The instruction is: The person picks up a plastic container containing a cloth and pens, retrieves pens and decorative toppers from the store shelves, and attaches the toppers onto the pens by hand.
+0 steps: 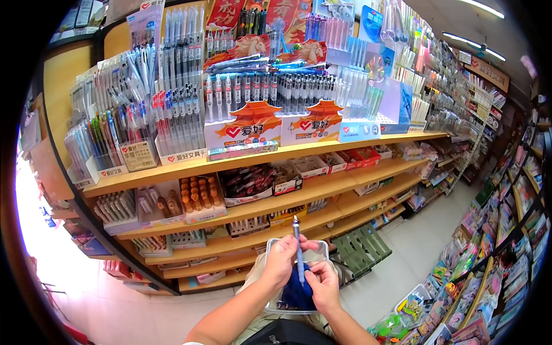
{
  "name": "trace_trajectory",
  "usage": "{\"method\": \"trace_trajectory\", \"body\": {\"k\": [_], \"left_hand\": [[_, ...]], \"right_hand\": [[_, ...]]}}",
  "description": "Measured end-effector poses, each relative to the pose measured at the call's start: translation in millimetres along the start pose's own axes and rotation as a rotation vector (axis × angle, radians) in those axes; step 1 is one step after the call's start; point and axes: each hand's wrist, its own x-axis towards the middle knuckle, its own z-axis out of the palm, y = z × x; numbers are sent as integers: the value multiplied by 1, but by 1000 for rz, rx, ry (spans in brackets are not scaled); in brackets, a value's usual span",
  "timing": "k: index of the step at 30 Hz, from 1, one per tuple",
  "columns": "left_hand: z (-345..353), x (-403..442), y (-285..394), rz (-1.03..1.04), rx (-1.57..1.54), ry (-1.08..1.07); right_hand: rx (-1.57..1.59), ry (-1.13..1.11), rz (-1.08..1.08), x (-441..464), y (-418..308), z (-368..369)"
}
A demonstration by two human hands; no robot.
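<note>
A slim grey-blue pen (298,253) stands nearly upright between a person's hands, the left hand (280,263) closed around its upper barrel, the right hand (325,286) pinching its lower end, above a clear plastic tub (287,311) (dark blue bundle (294,292) inside).

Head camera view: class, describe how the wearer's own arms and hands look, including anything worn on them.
The left hand and right hand are ungloved. Both the left forearm and right forearm are bare, with no watch or bracelet visible. A whitish edge at the bottom, by the left forearm, may be a sleeve; too little shows to tell.
</note>
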Motion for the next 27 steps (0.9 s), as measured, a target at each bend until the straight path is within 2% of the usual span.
{"method": "trace_trajectory", "body": {"k": [4,8,12,18,22,27], "left_hand": [[-12,16,27,137,-121,128],[-12,1,36,44,-97,-9],[-5,-27,21,-145,19,-6],[-12,-59,5,-254,80,-104],[-19,-64,2,-254,121,-116],[-23,-69,-3,-234,162,-115]], "right_hand": [[7,-170,5,-9,1,4],[-89,167,-105,-4,-10,13],[-94,294,-198,-1,-14,7],[-219,199,-276,-8,-10,11],[-630,168,-445,-12,-14,13],[-773,57,-612,-14,-30,21]]}}
